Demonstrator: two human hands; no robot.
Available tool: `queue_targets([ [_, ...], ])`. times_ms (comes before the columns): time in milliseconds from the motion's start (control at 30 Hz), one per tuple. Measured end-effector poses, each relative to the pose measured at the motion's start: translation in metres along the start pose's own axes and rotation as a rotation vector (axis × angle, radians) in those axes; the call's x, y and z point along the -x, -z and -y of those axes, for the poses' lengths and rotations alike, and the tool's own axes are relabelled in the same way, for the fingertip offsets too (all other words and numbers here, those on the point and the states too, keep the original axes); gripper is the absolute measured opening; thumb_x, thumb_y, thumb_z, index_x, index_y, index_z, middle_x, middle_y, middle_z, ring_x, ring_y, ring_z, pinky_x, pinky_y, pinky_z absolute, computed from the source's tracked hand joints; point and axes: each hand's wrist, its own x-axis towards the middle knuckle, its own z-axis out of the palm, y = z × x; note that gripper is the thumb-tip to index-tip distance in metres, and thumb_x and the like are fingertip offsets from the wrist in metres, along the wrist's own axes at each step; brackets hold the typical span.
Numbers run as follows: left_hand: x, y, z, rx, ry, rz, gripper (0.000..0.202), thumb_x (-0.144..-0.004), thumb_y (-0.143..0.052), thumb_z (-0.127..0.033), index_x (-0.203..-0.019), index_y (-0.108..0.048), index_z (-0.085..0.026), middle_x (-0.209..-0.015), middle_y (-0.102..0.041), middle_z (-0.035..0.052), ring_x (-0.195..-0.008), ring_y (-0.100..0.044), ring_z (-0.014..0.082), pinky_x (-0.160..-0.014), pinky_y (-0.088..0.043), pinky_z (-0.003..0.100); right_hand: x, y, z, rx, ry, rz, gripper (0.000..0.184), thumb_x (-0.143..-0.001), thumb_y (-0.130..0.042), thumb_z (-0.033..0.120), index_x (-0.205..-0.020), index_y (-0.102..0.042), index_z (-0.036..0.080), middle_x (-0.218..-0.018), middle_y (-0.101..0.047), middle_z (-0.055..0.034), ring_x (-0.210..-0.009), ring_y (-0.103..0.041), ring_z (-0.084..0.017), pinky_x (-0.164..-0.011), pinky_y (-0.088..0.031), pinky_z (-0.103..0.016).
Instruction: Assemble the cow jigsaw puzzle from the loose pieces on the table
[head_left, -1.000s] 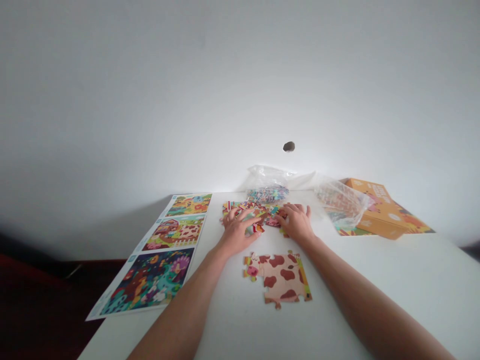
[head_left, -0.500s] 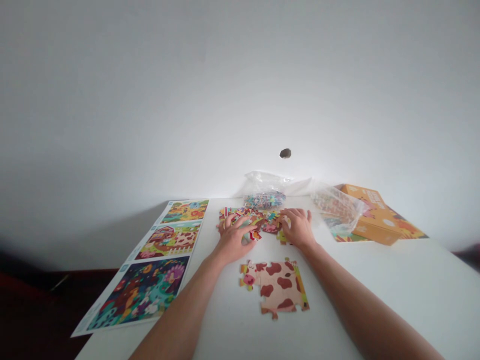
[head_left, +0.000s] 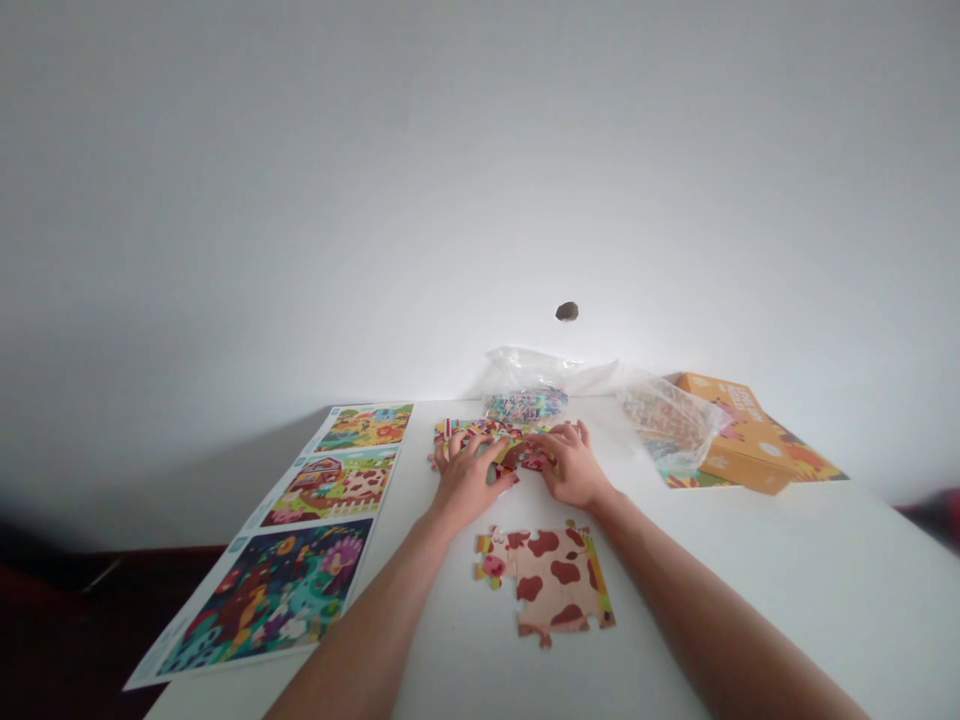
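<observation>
One white table, one sheet of three pictures, one orange box with lettering too blurred to read, two clear bags, one joined cow section between forearms, left hand spread open, right hand bent, grip unclear, both at puzzle pieces too jumbled to count

Bare forearms stretched forward, left hand spread, right hand curled, both palm-down.

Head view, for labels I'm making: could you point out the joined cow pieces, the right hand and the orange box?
joined cow pieces (head_left: pixel 551 582): head view, on the cow's spotted body
right hand (head_left: pixel 575 473): head view, on the back of the hand
orange box (head_left: pixel 756 437): head view, on the printed panel
</observation>
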Motion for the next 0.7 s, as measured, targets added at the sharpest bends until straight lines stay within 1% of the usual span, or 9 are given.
queue_targets([
  [100,-0.003,-0.003,0.001,0.005,0.030,-0.034,0.045,-0.080,-0.071,-0.036,-0.125,-0.067,-0.037,-0.121,-0.066,0.0030,-0.123,-0.042,0.0330,-0.110,-0.026,0.053,-0.001,-0.003,-0.001,-0.005,0.025,0.004,0.065,-0.072,-0.053,0.014,-0.136,-0.053,0.027,-0.112,-0.071,-0.0044,-0.118,-0.048,-0.028,-0.114,-0.009,-0.054],
  [200,-0.004,-0.007,0.004,0.008,0.020,-0.056,0.041,-0.082,-0.069,-0.030,-0.123,-0.068,-0.038,-0.118,-0.068,0.0014,-0.121,-0.044,0.0323,-0.109,-0.028,0.051,-0.002,-0.005,-0.002,-0.023,0.066,0.002,0.068,-0.071,-0.054,0.014,-0.138,-0.052,0.026,-0.112,-0.071,-0.0052,-0.118,-0.048,-0.029,-0.113,-0.009,-0.055],
  [400,-0.004,-0.014,0.013,0.025,0.029,-0.171,0.034,-0.080,-0.071,-0.028,-0.113,-0.072,-0.035,-0.112,-0.073,0.0004,-0.118,-0.051,0.0320,-0.107,-0.031,0.050,0.000,-0.005,-0.004,-0.045,0.063,-0.014,0.062,-0.072,-0.054,0.014,-0.133,-0.057,0.026,-0.111,-0.071,-0.0059,-0.118,-0.048,-0.030,-0.113,-0.010,-0.056],
  [467,-0.006,-0.014,0.018,0.054,0.036,-0.194,0.032,-0.082,-0.069,-0.027,-0.113,-0.073,-0.034,-0.107,-0.074,-0.0001,-0.112,-0.055,0.0294,-0.105,-0.035,0.047,0.001,-0.005,-0.005,-0.043,0.037,-0.023,0.060,-0.074,-0.054,0.014,-0.133,-0.057,0.027,-0.112,-0.070,-0.0058,-0.119,-0.048,-0.029,-0.113,-0.010,-0.056],
  [567,-0.008,-0.009,0.023,0.091,0.071,-0.215,0.030,-0.087,-0.061,-0.022,-0.113,-0.072,-0.031,-0.100,-0.075,0.0001,-0.104,-0.059,0.0245,-0.101,-0.039,0.042,0.002,-0.004,-0.006,-0.043,-0.013,-0.059,0.051,-0.078,-0.053,0.016,-0.128,-0.060,0.027,-0.111,-0.070,-0.0059,-0.119,-0.048,-0.028,-0.113,-0.009,-0.058],
  [633,-0.007,-0.004,0.025,0.078,0.091,-0.217,0.028,-0.088,-0.059,-0.021,-0.110,-0.074,-0.030,-0.104,-0.074,0.0006,-0.105,-0.059,0.0236,-0.103,-0.038,0.043,0.001,-0.002,-0.007,-0.042,-0.046,-0.106,0.046,-0.079,-0.052,0.015,-0.123,-0.062,0.025,-0.110,-0.070,-0.0056,-0.117,-0.049,-0.027,-0.114,-0.009,-0.057],
  [700,-0.005,0.000,0.023,0.056,0.057,-0.197,0.026,-0.089,-0.060,-0.025,-0.109,-0.075,-0.032,-0.118,-0.071,0.0000,-0.114,-0.055,0.0247,-0.108,-0.034,0.045,0.001,0.000,-0.008,-0.028,-0.087,-0.160,0.044,-0.078,-0.050,0.012,-0.118,-0.064,0.024,-0.109,-0.070,-0.0052,-0.115,-0.050,-0.026,-0.115,-0.010,-0.055],
])
